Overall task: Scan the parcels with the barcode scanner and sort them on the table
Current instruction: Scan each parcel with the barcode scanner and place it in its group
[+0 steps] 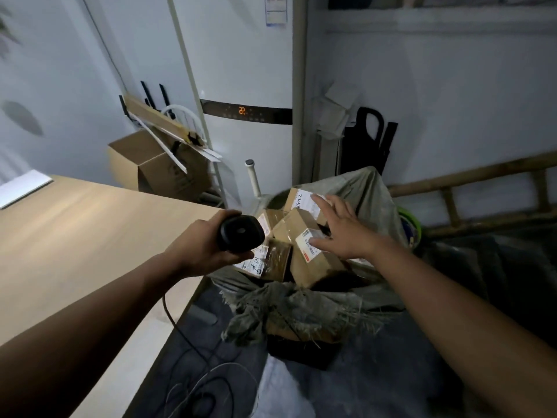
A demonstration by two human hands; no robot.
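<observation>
Head view, black rounded scanner (240,233), taped cardboard parcels (304,236)

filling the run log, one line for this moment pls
left hand: grips barcode scanner | right hand: open over sack parcels | table: no parcels

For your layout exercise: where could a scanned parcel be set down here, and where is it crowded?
The wooden table is bare from the white sheet at its far left corner to the left hand holding the scanner. The sack is crowded with parcels under the open right hand.
</observation>
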